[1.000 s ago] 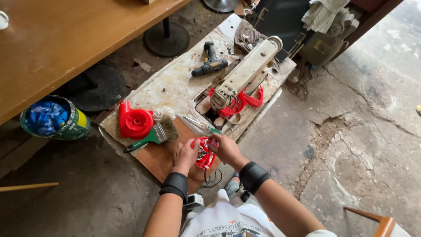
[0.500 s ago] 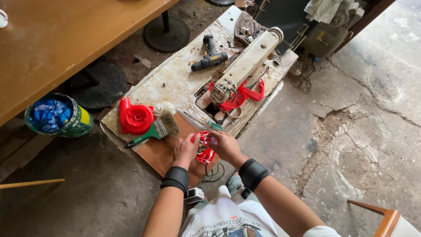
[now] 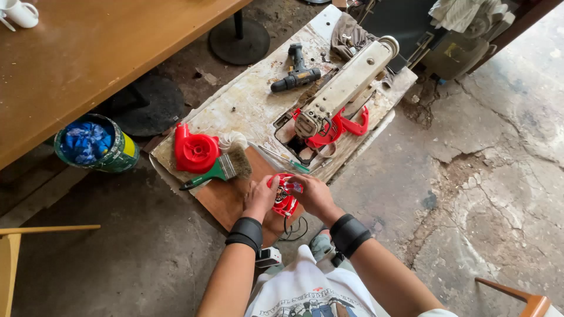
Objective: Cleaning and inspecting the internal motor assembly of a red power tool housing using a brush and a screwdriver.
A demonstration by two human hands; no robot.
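Both hands meet over a small red part (image 3: 285, 196) held just above the brown board (image 3: 226, 202) at the near end of the low counter (image 3: 247, 105). The left hand (image 3: 260, 196) cups it from one side, fingers closed around its edge, and the right hand (image 3: 311, 196) closes on it from the other, thumb up at the top; held from both sides like this, the part likely stays steady and turned toward the person's eyes. A black cord (image 3: 292, 226) loops down from under the hands, so the part seems to be wired. Just beside the left hand lies a brush (image 3: 220, 170) with a green handle, bristles toward the hands, within easy reach. Next to it sits a red housing (image 3: 195, 151) with a white hose (image 3: 232, 141) curled against it. Farther up the counter a long pale machine (image 3: 346, 85) lies tilted over an opening, with red pieces (image 3: 335, 126) under it. A black drill (image 3: 296, 73) rests well apart near the far end. On the floor by the counter stands a green can (image 3: 97, 144) with blue stuff inside, under the edge of a wooden table (image 3: 88, 53).
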